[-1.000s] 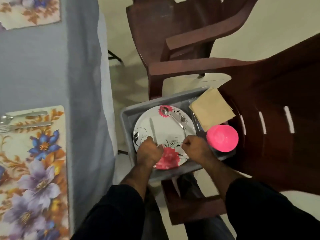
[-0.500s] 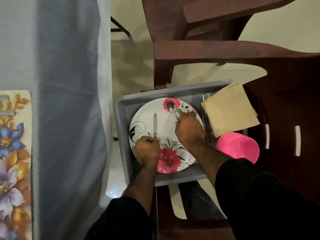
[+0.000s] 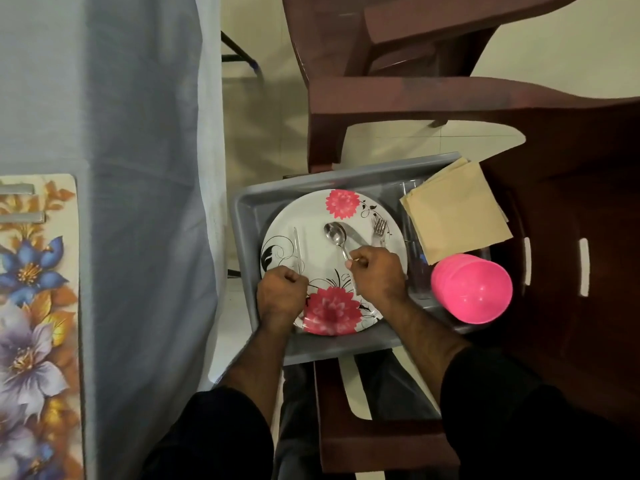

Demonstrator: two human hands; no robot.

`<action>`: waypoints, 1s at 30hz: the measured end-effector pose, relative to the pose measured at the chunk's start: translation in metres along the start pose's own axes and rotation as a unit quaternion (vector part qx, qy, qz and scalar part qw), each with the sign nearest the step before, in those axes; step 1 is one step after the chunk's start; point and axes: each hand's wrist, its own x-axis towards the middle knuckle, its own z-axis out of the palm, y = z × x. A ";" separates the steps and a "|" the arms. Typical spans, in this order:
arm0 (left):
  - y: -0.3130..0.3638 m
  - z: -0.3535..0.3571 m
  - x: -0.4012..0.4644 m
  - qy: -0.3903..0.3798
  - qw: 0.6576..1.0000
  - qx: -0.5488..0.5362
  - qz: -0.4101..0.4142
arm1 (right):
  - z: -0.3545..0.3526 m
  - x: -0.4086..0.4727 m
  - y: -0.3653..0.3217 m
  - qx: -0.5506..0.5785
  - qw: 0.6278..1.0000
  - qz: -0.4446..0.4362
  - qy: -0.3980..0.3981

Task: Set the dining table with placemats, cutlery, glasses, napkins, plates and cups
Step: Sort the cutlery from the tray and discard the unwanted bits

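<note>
Beside the floral placemat [image 3: 38, 306] on the table, the left hand [image 3: 281, 296] grips a knife [image 3: 297, 249] over the flowered plate [image 3: 332, 261] in a grey tray [image 3: 247, 209]; the right hand [image 3: 377, 271] pinches a spoon [image 3: 336, 237], fork [image 3: 378, 230] alongside. Best lifted level, handles gripped firmly, then carried to the mat.

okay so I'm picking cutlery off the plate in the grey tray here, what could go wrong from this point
The right hand seems to grip the spoon together with a knife and the fork; bunched handles might slip and clatter onto the flowered plate.

The left hand holds another knife by its near end, so it may tip.

The grey tray appears to overhang the chair; leaning on it could tilt the pink cups.
</note>
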 end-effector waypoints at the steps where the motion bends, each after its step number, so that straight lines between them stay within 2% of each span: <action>1: 0.001 -0.001 0.001 0.001 1.000 -0.004 0.010 | -0.001 -0.002 0.003 0.008 1.000 0.001 0.002; 4: 0.004 -0.007 0.002 -0.005 0.999 -0.021 0.049 | -0.003 -0.012 0.012 0.038 0.999 0.002 0.013; 7: 0.005 -0.013 0.003 -0.014 0.997 -0.045 0.069 | -0.007 -0.022 0.016 0.073 0.995 0.016 0.063; 12: -0.003 -0.021 -0.002 -0.062 0.984 -0.157 0.061 | -0.007 -0.030 0.016 0.063 0.986 0.060 0.140; 15: -0.010 -0.026 -0.007 -0.080 0.976 -0.191 0.060 | 0.000 -0.028 0.015 0.053 0.982 0.123 0.137; 18: -0.018 -0.033 -0.014 -0.095 0.973 -0.203 0.060 | 0.009 -0.024 0.014 0.021 0.981 0.138 0.132; 22: -0.023 -0.039 -0.023 -0.107 0.969 -0.208 0.073 | 0.014 -0.010 0.010 -0.023 0.978 0.130 0.158; 25: -0.026 -0.040 -0.026 -0.111 0.971 -0.199 0.072 | 0.016 0.001 0.007 -0.050 0.980 0.121 0.149; 30: -0.022 -0.043 -0.035 -0.108 0.970 -0.209 0.068 | 0.007 -0.019 0.012 -0.037 0.991 0.023 0.123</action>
